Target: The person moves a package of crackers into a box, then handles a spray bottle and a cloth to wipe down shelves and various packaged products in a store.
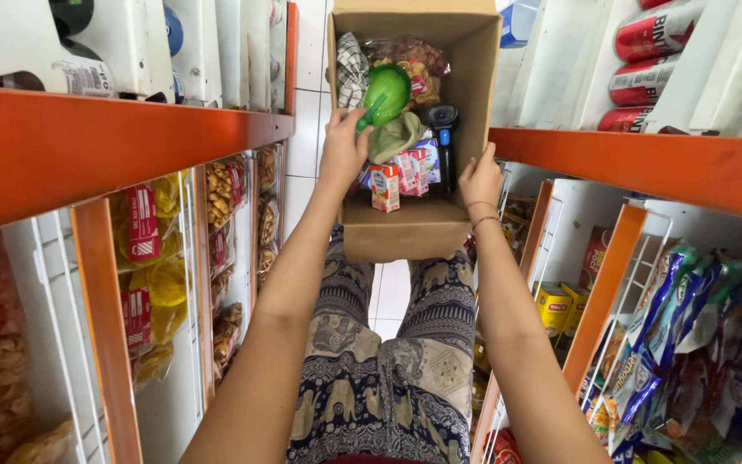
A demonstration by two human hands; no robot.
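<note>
Patterned trousers (388,378) with an elephant print are seen nearest the camera, on knees that carry a brown cardboard box (405,228). Both bare forearms are stretched forward to it. A green plastic scoop (386,94) is pinched at its handle by the left hand (343,150), whose fingers are curled shut around the handle; the scoop is held over the box's open top, above a pale green cloth (397,136). The near right corner of the box is touched by the right hand (480,180), fingers pressed together against the wall; a thin bracelet is worn on that wrist. Small juice cartons (386,185), a checked cloth (352,73), a snack bag (410,60) and a dark blue-trimmed object are packed inside. Orange shelves (122,142) with packaged snacks are seen on both sides.
</note>
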